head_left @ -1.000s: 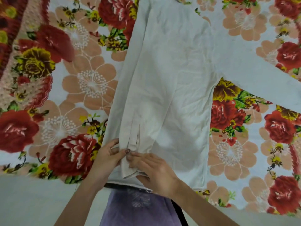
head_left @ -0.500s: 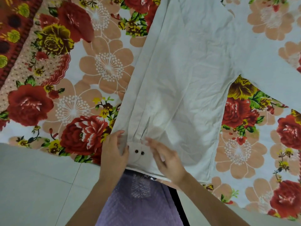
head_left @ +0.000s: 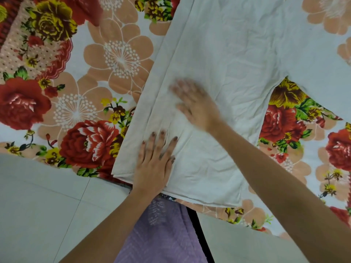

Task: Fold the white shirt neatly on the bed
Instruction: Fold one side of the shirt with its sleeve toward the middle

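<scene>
white shirt: lies flat and creased on the bed, with long lengthwise folds down its left side and its hem at the near edge of the mattress.
shirt sleeve: stretched out to the right across the sheet.
left hand: palm down on the folded part near the hem, fingers straight and spread, pressing the cloth.
right hand: just beyond the left hand, laid flat on the shirt's middle with fingers straight; blurred, so finer detail cannot be told.
floral bedsheet: red, yellow and peach flowers, under the shirt.
floor: pale tiles, lower left.
purple garment: worn by the person, bottom centre, between the arms.
</scene>
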